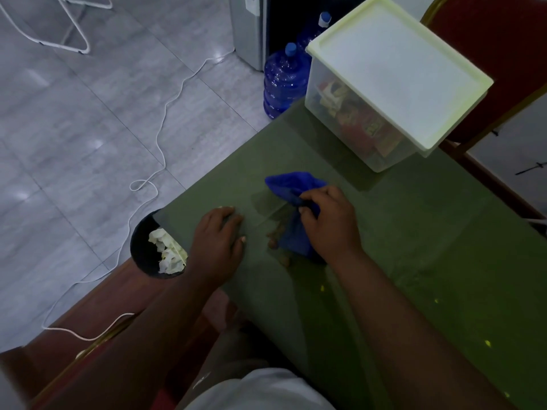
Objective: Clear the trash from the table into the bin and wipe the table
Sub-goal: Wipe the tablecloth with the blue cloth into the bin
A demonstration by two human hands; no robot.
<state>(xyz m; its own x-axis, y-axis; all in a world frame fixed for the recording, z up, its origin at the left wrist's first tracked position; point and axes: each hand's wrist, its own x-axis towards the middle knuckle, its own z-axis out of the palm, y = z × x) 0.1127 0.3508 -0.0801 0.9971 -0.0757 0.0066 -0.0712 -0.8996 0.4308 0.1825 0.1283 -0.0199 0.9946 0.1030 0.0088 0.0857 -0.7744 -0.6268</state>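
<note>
A dim room with glossy grey floor tiles holds a table (414, 232) draped in matte olive fabric, and just off its left edge a round black bin (142, 250) already carries crumpled white paper (167, 253). Near the tabletop's middle the right hand (331, 223) bunches a soft, limp blue cloth (291, 184), probably light and best gathered in a fistful, beside loose brown crumbs (273, 235). The left hand (219, 241) lies flat near the left edge, holding nothing.
</note>
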